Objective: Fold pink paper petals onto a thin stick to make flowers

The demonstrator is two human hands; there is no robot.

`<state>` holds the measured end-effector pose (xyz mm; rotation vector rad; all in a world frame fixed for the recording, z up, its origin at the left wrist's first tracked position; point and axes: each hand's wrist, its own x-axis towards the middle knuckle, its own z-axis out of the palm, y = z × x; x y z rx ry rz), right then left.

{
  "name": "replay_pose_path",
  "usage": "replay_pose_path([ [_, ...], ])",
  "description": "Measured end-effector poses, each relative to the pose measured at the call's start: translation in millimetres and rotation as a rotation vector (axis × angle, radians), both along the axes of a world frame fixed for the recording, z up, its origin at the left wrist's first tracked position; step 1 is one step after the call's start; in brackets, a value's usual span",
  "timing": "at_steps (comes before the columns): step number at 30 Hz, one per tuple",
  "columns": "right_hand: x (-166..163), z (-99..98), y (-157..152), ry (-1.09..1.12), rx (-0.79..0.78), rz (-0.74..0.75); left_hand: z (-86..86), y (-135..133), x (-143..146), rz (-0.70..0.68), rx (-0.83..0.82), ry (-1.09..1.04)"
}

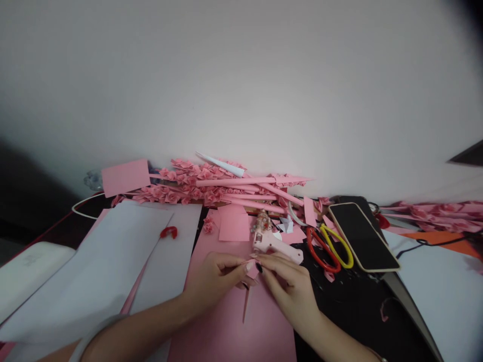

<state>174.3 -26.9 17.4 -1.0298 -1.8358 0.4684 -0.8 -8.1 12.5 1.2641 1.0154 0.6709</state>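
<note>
Left hand (213, 279) and right hand (290, 284) are both pinching a little pink paper (252, 270). White box (35, 276) over left's got a faint mark (30, 259), too blurry to read.

I am working in dim, diffuse light; the wall (241, 95) is glowing palest around its middle, sinking into shadow at lower left. Darkness is clipping the upper-right corner; the paper roses (449, 210) at far right are smearing.

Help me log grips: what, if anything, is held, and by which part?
The left hand and right hand pinch a small pink paper by opposite sides. A stick juts below; its upper end is hidden, so its hold cannot be told.
</note>
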Motion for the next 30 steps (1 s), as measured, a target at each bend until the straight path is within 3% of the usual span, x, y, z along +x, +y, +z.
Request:
replay_pose_path([
  [7,3.2,1.0,1.4,-0.067,0.14,0.052,-1.0,1.9,-0.8,-0.001,-0.078,-0.045],
  [18,8.9,5.7,-0.9,-0.291,0.133,0.14,-1.7,6.4,-1.7,-0.005,-0.17,-0.129],
  [30,8.4,5.5,-0.3,-0.326,0.121,0.133,2.3,6.2,-1.3,-0.006,-0.252,-0.222],
])
